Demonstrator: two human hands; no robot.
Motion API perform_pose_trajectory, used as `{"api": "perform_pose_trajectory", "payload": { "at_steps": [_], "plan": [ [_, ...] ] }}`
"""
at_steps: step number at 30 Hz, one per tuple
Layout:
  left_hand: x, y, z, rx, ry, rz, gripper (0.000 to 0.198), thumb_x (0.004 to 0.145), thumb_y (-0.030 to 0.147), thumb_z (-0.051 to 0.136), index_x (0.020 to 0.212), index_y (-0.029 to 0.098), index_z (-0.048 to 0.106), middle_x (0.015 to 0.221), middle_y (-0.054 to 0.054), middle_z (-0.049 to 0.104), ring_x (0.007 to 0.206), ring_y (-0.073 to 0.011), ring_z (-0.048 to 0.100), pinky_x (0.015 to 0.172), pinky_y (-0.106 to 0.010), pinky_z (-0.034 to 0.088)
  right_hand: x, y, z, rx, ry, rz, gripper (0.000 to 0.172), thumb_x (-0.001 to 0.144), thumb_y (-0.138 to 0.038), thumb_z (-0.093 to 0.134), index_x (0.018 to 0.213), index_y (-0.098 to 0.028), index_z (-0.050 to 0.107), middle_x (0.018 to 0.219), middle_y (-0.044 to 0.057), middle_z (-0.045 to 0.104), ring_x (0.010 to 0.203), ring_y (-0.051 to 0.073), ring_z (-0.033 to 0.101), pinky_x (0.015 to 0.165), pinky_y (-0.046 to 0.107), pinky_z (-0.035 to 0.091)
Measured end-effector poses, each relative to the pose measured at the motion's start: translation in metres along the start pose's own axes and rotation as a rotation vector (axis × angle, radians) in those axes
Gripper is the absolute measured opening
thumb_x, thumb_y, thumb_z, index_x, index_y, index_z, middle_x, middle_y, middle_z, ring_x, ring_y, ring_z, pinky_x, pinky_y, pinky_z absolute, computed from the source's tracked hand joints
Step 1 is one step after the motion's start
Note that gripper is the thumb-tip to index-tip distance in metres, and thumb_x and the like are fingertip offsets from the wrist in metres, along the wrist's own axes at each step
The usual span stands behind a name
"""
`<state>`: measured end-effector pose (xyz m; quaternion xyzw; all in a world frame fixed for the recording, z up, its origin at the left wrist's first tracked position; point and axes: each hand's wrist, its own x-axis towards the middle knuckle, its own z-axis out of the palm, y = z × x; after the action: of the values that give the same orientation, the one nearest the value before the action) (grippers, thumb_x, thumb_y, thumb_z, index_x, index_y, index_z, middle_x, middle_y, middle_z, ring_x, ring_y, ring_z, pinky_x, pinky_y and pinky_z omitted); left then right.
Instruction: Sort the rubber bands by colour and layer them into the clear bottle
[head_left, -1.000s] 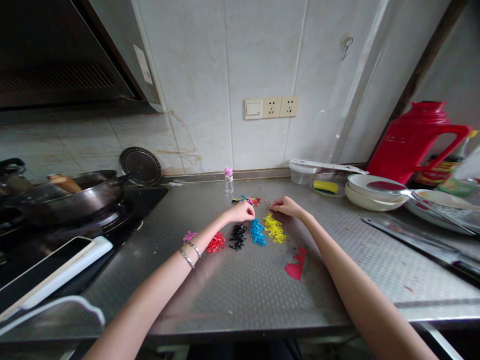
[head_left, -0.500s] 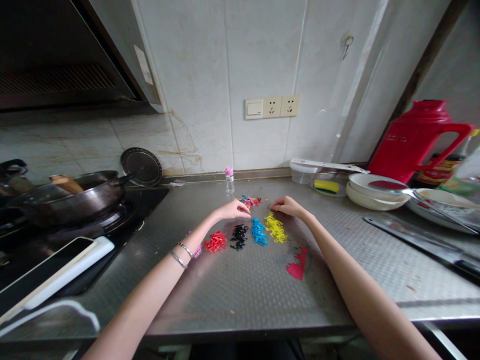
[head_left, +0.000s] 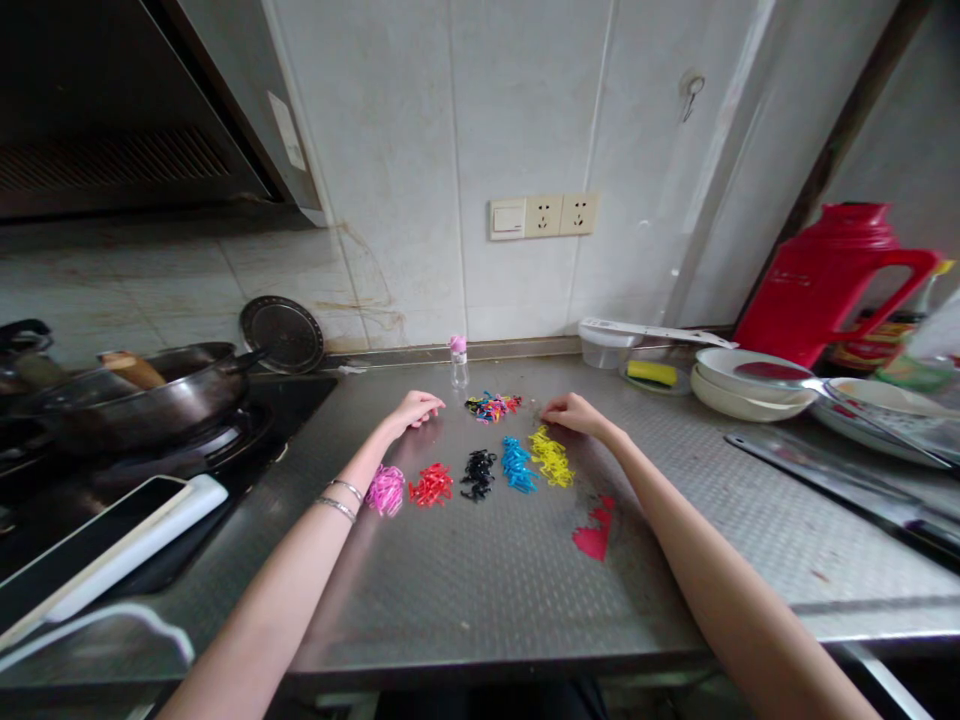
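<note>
On the steel counter [head_left: 487,580] lie sorted heaps of small plastic pieces in a row: pink [head_left: 386,490], red [head_left: 431,484], black [head_left: 478,472], blue [head_left: 516,464] and yellow [head_left: 551,457]. Behind them sits a mixed-colour heap [head_left: 491,406]. My left hand [head_left: 416,408] rests on the counter left of the mixed heap, fingers curled together; what they hold, if anything, is hidden. My right hand [head_left: 570,410] lies right of the mixed heap, just behind the yellow heap, with its fingertips pinched. A small clear bottle with a pink cap [head_left: 458,362] stands by the wall.
A wok [head_left: 142,390] sits on the stove at the left, with a phone [head_left: 97,540] in front of it. At the right are a red thermos jug [head_left: 832,280], stacked bowls [head_left: 750,385], a yellow sponge [head_left: 651,372] and a long knife [head_left: 847,485].
My left hand has drawn away from the mixed heap, moving left and slightly back, which uncovers the pink heap. My right hand has stayed put.
</note>
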<state>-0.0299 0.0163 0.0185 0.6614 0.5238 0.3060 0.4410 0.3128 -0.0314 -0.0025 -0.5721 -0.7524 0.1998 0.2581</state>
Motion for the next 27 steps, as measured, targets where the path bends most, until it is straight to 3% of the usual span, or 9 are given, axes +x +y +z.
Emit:
{"api": "perform_pose_trajectory", "payload": {
  "at_steps": [11, 18, 23, 27],
  "plan": [
    [0.007, -0.017, 0.001, -0.058, 0.058, -0.031, 0.017, 0.069, 0.026, 0.057, 0.076, 0.011, 0.061, 0.055, 0.003, 0.047, 0.035, -0.0009, 0.029, 0.033, -0.016, 0.014, 0.001, -0.004, 0.005, -0.132, 0.089, 0.006, 0.022, 0.067, -0.025, 0.05, 0.073, -0.016, 0.069, 0.065, 0.001, 0.065, 0.06, 0.011, 0.056, 0.055, 0.018, 0.037],
    [0.009, -0.021, 0.0, -0.054, 0.05, -0.009, 0.017, 0.068, 0.028, 0.058, 0.071, 0.011, 0.06, 0.051, 0.004, 0.045, 0.035, -0.0016, 0.03, 0.032, -0.016, 0.018, 0.012, -0.014, -0.001, -0.178, 0.3, 0.051, 0.027, 0.07, -0.025, 0.049, 0.088, -0.018, 0.068, 0.08, 0.005, 0.068, 0.072, 0.014, 0.059, 0.063, 0.02, 0.04],
    [0.006, -0.016, 0.001, -0.04, 0.047, -0.021, 0.016, 0.068, 0.028, 0.058, 0.071, 0.011, 0.06, 0.049, 0.004, 0.045, 0.034, -0.0017, 0.029, 0.032, -0.017, 0.017, 0.031, -0.026, 0.006, -0.214, 0.129, -0.037, 0.032, 0.07, -0.025, 0.053, 0.099, -0.018, 0.064, 0.085, 0.004, 0.067, 0.072, 0.013, 0.059, 0.065, 0.019, 0.04],
    [0.003, -0.013, 0.001, -0.021, 0.049, -0.03, 0.016, 0.067, 0.028, 0.059, 0.066, 0.012, 0.059, 0.045, 0.005, 0.042, 0.033, -0.0021, 0.028, 0.032, -0.017, 0.016, 0.044, -0.033, 0.014, -0.276, 0.063, -0.007, 0.031, 0.069, -0.029, 0.056, 0.098, -0.019, 0.064, 0.087, 0.004, 0.067, 0.073, 0.013, 0.059, 0.061, 0.018, 0.039]
  ]
}}
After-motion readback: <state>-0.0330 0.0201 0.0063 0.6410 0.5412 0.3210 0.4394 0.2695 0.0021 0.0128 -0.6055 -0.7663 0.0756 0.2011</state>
